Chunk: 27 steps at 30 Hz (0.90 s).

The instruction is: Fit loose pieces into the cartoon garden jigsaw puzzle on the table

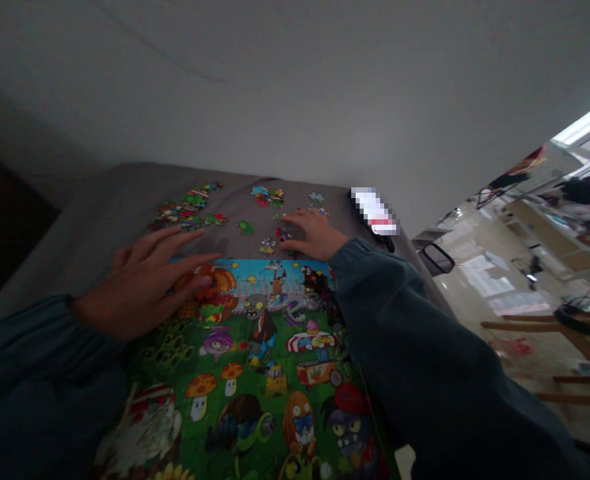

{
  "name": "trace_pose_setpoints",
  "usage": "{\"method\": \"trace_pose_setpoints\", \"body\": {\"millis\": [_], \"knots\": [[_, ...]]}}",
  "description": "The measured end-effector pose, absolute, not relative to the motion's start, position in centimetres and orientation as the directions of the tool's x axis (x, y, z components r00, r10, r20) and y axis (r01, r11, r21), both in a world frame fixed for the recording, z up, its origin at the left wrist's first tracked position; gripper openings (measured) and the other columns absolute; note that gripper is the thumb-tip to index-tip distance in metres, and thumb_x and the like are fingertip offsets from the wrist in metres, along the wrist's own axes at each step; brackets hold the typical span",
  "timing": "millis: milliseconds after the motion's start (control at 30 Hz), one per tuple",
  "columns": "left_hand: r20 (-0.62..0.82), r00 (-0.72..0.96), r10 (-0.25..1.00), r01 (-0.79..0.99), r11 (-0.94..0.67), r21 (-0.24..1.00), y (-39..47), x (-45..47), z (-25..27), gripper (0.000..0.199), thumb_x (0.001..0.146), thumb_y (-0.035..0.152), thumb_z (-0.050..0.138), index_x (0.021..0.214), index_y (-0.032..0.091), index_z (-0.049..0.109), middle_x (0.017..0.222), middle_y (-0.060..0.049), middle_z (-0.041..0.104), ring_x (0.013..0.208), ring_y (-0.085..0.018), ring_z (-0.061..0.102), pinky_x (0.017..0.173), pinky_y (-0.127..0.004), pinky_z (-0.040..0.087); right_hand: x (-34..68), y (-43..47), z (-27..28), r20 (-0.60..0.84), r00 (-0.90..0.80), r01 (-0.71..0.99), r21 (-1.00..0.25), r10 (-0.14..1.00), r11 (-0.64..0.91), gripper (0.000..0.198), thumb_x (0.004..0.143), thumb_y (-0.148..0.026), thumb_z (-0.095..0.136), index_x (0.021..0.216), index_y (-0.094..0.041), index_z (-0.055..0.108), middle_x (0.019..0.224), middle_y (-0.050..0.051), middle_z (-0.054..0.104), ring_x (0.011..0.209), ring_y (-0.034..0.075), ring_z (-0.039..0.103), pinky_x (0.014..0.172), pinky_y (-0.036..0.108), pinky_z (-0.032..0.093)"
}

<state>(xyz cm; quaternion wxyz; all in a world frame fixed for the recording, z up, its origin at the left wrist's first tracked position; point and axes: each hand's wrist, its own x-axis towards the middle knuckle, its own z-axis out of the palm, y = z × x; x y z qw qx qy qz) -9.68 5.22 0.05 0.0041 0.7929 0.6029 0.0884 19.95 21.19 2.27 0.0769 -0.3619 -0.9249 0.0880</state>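
A colourful cartoon jigsaw puzzle [275, 333], with zombies, mushrooms and plants on a green ground, lies before me. My left hand [147, 283] rests over its upper left corner, fingers stretched out and holding nothing. Beyond the top edge, my right hand [309, 233] reaches in among loose pieces, thumb and forefinger apart. A dark puzzle piece [283, 234] lies between those fingertips; whether they touch it is hard to make out. Close by are a grey-and-yellow piece [267, 246] and a green piece [245, 228].
A pile of loose pieces [185, 210] lies at the left, with a smaller cluster [269, 195] near the wall. On the right of the grey cloth [229, 193] is a phone [375, 212] with a blurred-out screen. A white wall [275, 100] stands behind; wooden furniture [549, 327] is farther right.
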Motion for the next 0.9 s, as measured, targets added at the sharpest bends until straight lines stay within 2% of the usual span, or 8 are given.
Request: {"method": "trace_pose_setpoints", "body": {"millis": [200,300,433,533,667,767,833,900], "knots": [[0.116,0.256,0.96,0.959,-0.268,0.097,5.2,-9.5,0.1,0.053,0.099,0.056,0.026,0.137,0.041,0.058,0.162,-0.002,0.036,0.147,-0.038,0.029,0.106,-0.062,0.035,19.1,21.6,2.5,0.082,-0.684,0.692,-0.24,0.724,0.681,0.054,0.092,-0.045,0.067,0.137,-0.015,0.062,0.136,0.016,0.059,0.126,0.034,0.05,0.109,0.05,0.038],[0.123,0.247,0.961,0.961,-0.259,0.092,5.0,-9.0,0.2,0.054,0.1,0.056,0.023,0.136,0.039,0.06,0.161,-0.004,0.04,0.147,-0.036,0.03,0.105,-0.06,0.036,16.6,21.4,2.8,0.058,-0.717,0.665,-0.239,0.695,0.707,0.047,0.097,-0.041,0.06,0.136,-0.014,0.062,0.136,0.016,0.059,0.127,0.034,0.049,0.108,0.049,0.039],[0.116,0.234,0.965,0.962,-0.247,0.119,4.7,-8.4,0.6,0.054,0.101,0.058,0.025,0.136,0.037,0.06,0.16,-0.005,0.041,0.147,-0.035,0.031,0.107,-0.058,0.036,13.2,21.5,2.7,0.016,-0.758,0.629,-0.244,0.651,0.738,0.044,0.094,-0.037,0.066,0.13,-0.012,0.064,0.134,0.018,0.059,0.123,0.03,0.053,0.108,0.046,0.039],[0.122,0.221,0.968,0.958,-0.239,0.16,4.6,-8.3,0.9,0.054,0.1,0.06,0.027,0.135,0.036,0.061,0.16,-0.004,0.041,0.147,-0.038,0.032,0.106,-0.059,0.036,11.5,21.9,2.8,0.018,-0.761,0.619,-0.275,0.648,0.736,0.035,0.089,-0.031,0.073,0.118,-0.013,0.068,0.123,0.016,0.063,0.114,0.027,0.057,0.102,0.042,0.044],[0.133,0.226,0.965,0.945,-0.25,0.212,4.6,-8.3,0.7,0.053,0.099,0.058,0.03,0.135,0.036,0.062,0.161,-0.003,0.04,0.146,-0.04,0.032,0.108,-0.063,0.034,11.2,22.0,3.7,0.005,-0.76,0.607,-0.353,0.65,0.712,0.019,0.084,-0.017,0.075,0.1,-0.011,0.066,0.095,0.007,0.068,0.087,0.017,0.062,0.083,0.032,0.05],[0.156,0.203,0.967,0.948,-0.234,0.217,4.8,-8.3,0.2,0.052,0.097,0.06,0.033,0.133,0.039,0.063,0.16,-0.002,0.041,0.146,-0.04,0.033,0.108,-0.063,0.033,13.1,21.0,5.0,0.015,-0.773,0.553,-0.472,0.634,0.686,0.011,0.087,-0.015,0.07,0.095,-0.012,0.062,0.086,0.003,0.065,0.076,0.012,0.06,0.074,0.026,0.05],[0.162,0.2,0.966,0.948,-0.233,0.218,4.9,-8.3,0.0,0.051,0.097,0.061,0.033,0.133,0.04,0.063,0.16,-0.002,0.042,0.146,-0.04,0.033,0.108,-0.063,0.032,15.3,19.5,5.8,0.064,-0.783,0.422,-0.675,0.618,0.605,0.016,0.084,-0.015,0.072,0.096,-0.013,0.061,0.084,0.001,0.063,0.074,0.011,0.059,0.072,0.026,0.051],[0.168,0.207,0.964,0.946,-0.241,0.217,5.0,-8.4,-0.2,0.052,0.097,0.06,0.032,0.133,0.04,0.063,0.159,-0.002,0.043,0.146,-0.04,0.033,0.107,-0.064,0.033,17.9,17.6,6.5,0.072,-0.793,0.324,-0.791,0.605,0.519,0.029,0.082,-0.016,0.073,0.109,-0.015,0.063,0.088,0.0,0.062,0.074,0.011,0.059,0.071,0.026,0.051]]}}
